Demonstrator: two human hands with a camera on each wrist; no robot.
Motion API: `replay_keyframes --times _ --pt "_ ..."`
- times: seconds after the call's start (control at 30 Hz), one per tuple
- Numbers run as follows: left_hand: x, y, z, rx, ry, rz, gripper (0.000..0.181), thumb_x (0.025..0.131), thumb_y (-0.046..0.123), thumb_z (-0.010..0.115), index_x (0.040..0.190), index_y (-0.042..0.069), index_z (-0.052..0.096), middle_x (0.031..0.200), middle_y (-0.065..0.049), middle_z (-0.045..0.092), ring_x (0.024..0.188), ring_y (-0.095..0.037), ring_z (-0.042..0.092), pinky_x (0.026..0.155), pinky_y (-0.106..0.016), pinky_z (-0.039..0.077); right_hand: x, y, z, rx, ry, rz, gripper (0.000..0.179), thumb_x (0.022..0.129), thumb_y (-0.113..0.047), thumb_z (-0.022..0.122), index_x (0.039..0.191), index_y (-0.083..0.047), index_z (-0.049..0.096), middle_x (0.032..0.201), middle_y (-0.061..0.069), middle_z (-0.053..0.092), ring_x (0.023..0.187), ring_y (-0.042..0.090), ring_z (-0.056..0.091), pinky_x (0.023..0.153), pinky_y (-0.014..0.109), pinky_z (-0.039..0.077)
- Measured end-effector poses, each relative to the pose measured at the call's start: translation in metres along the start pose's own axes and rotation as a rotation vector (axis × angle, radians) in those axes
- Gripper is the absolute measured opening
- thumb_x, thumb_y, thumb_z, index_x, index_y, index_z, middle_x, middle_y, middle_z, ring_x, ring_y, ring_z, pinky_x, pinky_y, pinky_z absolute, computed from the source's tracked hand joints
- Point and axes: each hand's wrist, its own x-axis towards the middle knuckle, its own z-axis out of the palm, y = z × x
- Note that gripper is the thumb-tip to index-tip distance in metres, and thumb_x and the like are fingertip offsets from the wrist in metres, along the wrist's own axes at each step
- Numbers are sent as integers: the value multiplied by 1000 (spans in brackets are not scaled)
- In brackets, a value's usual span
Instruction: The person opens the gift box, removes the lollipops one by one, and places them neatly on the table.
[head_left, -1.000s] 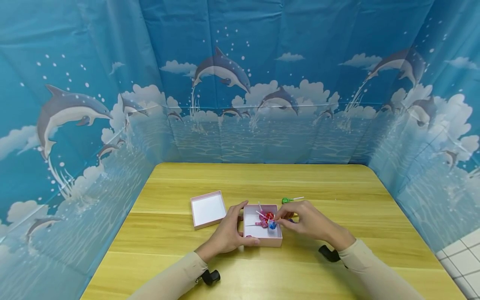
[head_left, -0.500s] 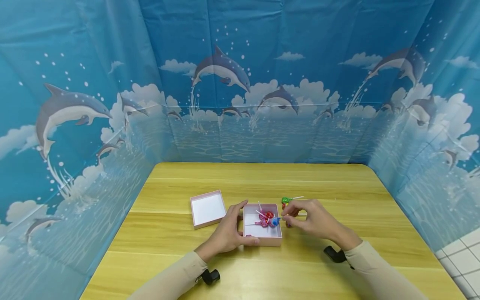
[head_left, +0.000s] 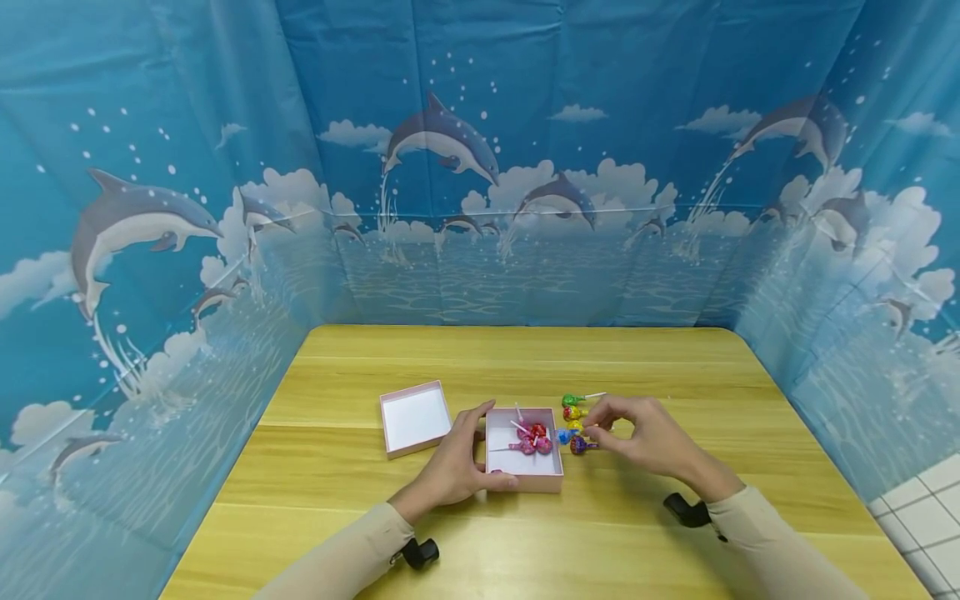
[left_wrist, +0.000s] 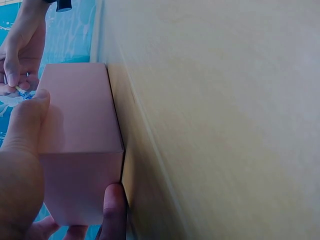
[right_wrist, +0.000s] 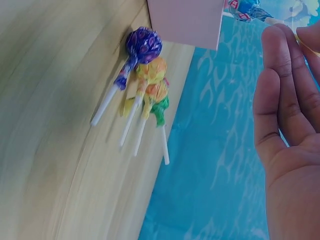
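My left hand (head_left: 459, 458) grips a pink open-topped box (head_left: 536, 483) at its left side, thumb along the front wall. Inside lie several pink and red lollipops (head_left: 527, 447). Just beyond the box's right wall, my right hand (head_left: 637, 429) pinches a blue lollipop (head_left: 564, 436) by its stick, candy end toward the box. In the right wrist view, a purple lollipop (right_wrist: 143, 45), a yellow one (right_wrist: 152, 69), an orange-yellow one (right_wrist: 157, 91) and a green one (right_wrist: 160, 106) lie close together on the table, sticks pointing away from the box.
The box's lid (head_left: 416, 419) lies with its white inside up, left of the box on the wooden table (head_left: 337, 500). A blue dolphin-print curtain (head_left: 480, 275) surrounds the table's back and sides.
My right hand has drawn the blue lollipop from above the box to the right, past its wall. The lollipops on the table have come into fuller view. My left hand stays on the box.
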Motion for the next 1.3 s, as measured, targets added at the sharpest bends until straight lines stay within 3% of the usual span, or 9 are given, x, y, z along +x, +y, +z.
replay_keyframes --times 0.77,1.03,1.3 --pt "0 -1 0 7 -1 -2 129 86 49 106 186 22 29 180 -16 46 154 -33 59 132 -61 51 -23 12 -8 52 -3 51 24 102 0 87 106 -24 81 101 -12 84 86 0 74 84 27 66" --pt "0 -2 1 4 -5 -7 129 87 49 106 186 22 28 181 -16 44 158 -36 57 133 -63 49 -29 20 -3 99 -84 146 24 103 0 86 105 -23 82 103 -9 85 89 2 75 85 25 66" --pt "0 -1 0 5 -3 -3 129 87 49 106 186 23 28 183 -16 42 163 -39 53 135 -64 46 -34 28 3 156 -170 240 10 108 -10 85 108 -20 83 106 -1 86 91 7 78 83 25 65"
